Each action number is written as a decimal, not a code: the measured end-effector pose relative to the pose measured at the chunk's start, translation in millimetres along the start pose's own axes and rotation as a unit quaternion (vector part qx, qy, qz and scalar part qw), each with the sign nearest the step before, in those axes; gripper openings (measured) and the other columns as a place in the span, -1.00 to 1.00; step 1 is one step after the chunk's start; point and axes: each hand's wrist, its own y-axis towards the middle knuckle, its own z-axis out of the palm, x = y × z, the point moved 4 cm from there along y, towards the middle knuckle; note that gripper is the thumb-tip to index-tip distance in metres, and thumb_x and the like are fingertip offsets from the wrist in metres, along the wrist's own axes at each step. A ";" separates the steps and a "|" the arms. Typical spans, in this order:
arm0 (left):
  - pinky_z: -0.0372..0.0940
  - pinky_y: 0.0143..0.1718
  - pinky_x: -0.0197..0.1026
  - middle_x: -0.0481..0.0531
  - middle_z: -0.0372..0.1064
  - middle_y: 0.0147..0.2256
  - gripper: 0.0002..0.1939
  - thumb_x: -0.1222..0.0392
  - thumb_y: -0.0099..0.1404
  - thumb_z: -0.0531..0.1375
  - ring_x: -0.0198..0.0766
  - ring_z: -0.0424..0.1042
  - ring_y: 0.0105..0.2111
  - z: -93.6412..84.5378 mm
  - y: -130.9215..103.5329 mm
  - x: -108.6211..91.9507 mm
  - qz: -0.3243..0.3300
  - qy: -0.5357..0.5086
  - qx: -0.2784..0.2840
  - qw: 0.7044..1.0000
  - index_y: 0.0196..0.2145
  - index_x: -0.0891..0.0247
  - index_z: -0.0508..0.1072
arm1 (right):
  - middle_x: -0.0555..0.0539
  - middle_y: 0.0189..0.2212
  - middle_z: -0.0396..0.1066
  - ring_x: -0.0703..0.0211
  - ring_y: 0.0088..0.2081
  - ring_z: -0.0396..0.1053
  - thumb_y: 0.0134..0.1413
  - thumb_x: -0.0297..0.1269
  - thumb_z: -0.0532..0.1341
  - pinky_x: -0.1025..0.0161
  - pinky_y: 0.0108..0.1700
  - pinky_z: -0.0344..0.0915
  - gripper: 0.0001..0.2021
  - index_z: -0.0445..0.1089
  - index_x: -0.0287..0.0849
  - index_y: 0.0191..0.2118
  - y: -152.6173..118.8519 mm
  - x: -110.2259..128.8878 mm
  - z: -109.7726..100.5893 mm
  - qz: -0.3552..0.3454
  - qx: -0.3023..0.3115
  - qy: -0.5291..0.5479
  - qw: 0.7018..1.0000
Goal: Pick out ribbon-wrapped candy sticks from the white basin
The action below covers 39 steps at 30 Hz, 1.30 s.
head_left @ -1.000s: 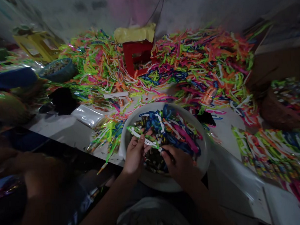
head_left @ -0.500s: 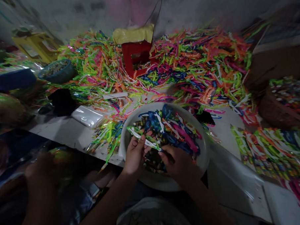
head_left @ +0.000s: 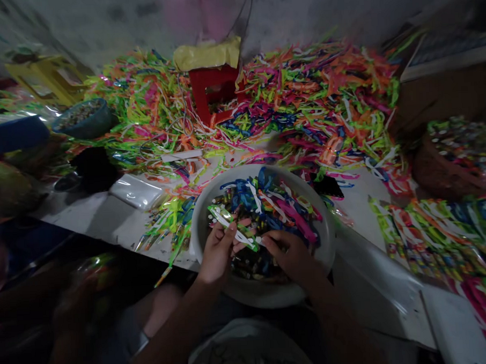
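Observation:
Over a large white basin (head_left: 268, 300), my left hand (head_left: 214, 255) holds a long, thin green-and-white plastic piece (head_left: 221, 215) between thumb and fingers. The piece slants down to the right. At its lower right end my right hand (head_left: 288, 251) pinches with thumb and forefinger, and a small white bit shows at the fingertips. In the basin lie loose blue, white, orange and pink plastic pieces (head_left: 295, 217) on top of many small dark items, too small to make out.
Behind the basin, heaped colourful strips (head_left: 142, 95) surround a red stool (head_left: 199, 95). Bundled strips (head_left: 439, 238) lie at right, beside a brown tub (head_left: 439, 168). Clear plastic bags (head_left: 134, 191) lie left of the basin. A co-worker's hand (head_left: 73, 302) is at lower left, blurred.
The view has shifted slightly. My right hand stays at the end of the green-and-white piece, and its fingertips have moved a little, showing a white bit. The co-worker's arm has moved.

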 end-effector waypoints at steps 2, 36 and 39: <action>0.40 -0.41 -0.30 0.14 0.49 -0.17 -0.66 0.15 0.16 0.25 -0.24 0.51 -0.35 0.7 -0.6 -0.2 -0.001 0.000 -0.007 1.000 -0.12 0.29 0.35 | -0.02 -0.41 0.44 0.22 -0.39 0.34 0.09 -0.16 0.13 0.33 -0.34 0.24 -0.78 0.43 -0.18 -0.31 -0.6 1.3 -1.1 -0.010 -0.016 0.009 1.000; 0.34 -0.51 -0.36 0.09 0.50 -0.20 -0.51 0.16 0.09 0.30 -0.24 0.50 -0.34 -1.9 1.4 -3.1 0.009 -0.028 -0.045 0.999 -0.01 0.23 0.32 | 0.05 -0.52 0.32 0.27 -0.46 0.25 0.00 -0.20 0.20 0.37 -0.39 0.19 -0.84 0.32 -0.19 -0.41 -4.8 10.4 1.6 0.007 0.008 0.044 0.999; 0.35 -0.50 -0.36 0.11 0.50 -0.19 -0.52 0.16 0.09 0.31 -0.25 0.50 -0.36 -2.4 1.4 -3.2 0.010 -0.024 -0.047 0.999 -0.03 0.24 0.33 | 0.05 -0.51 0.32 0.27 -0.45 0.26 -0.02 -0.21 0.21 0.36 -0.38 0.20 -0.85 0.32 -0.19 -0.41 -6.0 12.4 0.8 0.011 -0.010 0.035 0.999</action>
